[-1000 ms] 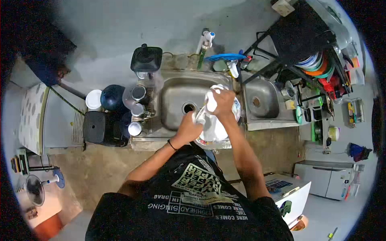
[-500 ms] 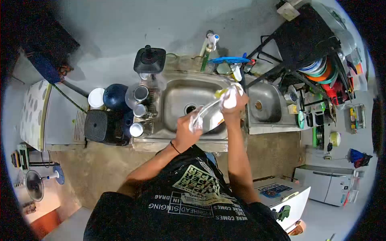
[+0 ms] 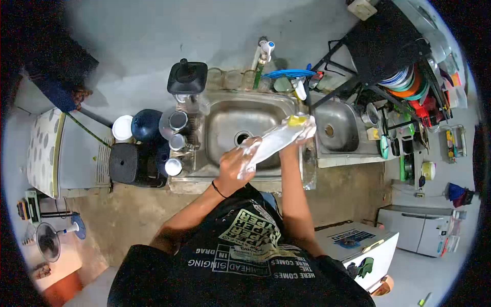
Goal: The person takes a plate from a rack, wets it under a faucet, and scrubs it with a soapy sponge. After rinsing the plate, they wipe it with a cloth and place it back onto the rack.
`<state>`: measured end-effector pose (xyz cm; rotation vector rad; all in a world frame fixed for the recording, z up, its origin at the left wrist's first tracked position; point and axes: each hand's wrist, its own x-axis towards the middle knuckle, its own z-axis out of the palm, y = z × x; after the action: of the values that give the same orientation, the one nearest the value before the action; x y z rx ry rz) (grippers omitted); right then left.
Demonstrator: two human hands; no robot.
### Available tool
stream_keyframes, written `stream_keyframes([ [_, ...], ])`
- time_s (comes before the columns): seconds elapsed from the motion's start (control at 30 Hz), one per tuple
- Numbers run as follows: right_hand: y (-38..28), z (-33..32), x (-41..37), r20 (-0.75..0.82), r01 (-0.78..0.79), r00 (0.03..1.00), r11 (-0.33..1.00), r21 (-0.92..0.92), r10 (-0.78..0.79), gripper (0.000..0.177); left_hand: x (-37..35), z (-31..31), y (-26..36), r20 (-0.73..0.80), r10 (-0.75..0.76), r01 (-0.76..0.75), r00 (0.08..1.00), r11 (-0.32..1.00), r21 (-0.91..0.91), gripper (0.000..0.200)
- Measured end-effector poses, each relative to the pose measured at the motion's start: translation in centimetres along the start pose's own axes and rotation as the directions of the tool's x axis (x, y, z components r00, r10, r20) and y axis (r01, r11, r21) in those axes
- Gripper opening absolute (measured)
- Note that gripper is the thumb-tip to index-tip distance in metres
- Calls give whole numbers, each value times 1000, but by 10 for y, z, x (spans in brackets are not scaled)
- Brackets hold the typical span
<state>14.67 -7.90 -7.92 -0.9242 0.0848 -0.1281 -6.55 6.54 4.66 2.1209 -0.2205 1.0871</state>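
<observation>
Over the large sink basin [image 3: 215,120] I hold a long, pale, foam-covered container [image 3: 273,145] whose exact kind the suds hide. My left hand [image 3: 235,161], with a dark band at its wrist, is closed round its near left end. At the far right end is my right hand [image 3: 305,132], closed and coated in white lather. A yellow sponge [image 3: 296,121] shows under those fingers, pressed against the container. The container slants up to the right, above the drain side of the basin.
Several jars with pale lids [image 3: 174,166] line the left edge of the sink. A tap [image 3: 266,48] rises behind it, beside a blue plate [image 3: 290,73]. Right of the basin lie a smaller basin [image 3: 337,146] and a dark rack of dishes [image 3: 388,46].
The container has turned, so its broad pale side now shows instead of its clear, curved rim. My right hand and the sponge have shifted to its upper right end.
</observation>
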Motion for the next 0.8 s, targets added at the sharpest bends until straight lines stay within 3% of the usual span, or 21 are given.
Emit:
stream_keyframes([
  [0.07,5,-7,1,40,-160,987,975,154,156,41,-1,-1,-1,5,-10,10,1000,998,-58,42],
  [0.17,2,-11,-31,252,-376,919,865,334,302,39,12,-1,9,-10,95,-95,995,994,-53,37],
  [0.23,-4,-9,-46,393,-485,855,789,377,338,38,11,-1,6,79,180,-185,980,981,60,35],
  [0.43,36,-46,-27,527,-620,752,697,361,396,41,2,15,-8,3,184,-184,983,982,-30,32],
  [0.57,31,-38,-40,796,-844,472,454,285,379,40,-12,13,-17,98,216,-221,971,974,50,35],
  [0.63,5,1,-63,499,-742,662,584,330,559,37,-14,13,-20,139,198,-210,970,975,73,37],
  [0.67,-9,20,-75,321,-695,719,652,304,616,36,-7,10,-16,107,172,-171,979,985,-19,37],
  [0.77,20,-4,-67,471,-773,624,578,261,623,35,5,10,-13,-4,219,-218,976,969,-116,36],
  [0.8,30,-16,-67,514,-795,592,555,245,621,35,-3,12,-16,38,220,-218,975,975,-45,35],
])
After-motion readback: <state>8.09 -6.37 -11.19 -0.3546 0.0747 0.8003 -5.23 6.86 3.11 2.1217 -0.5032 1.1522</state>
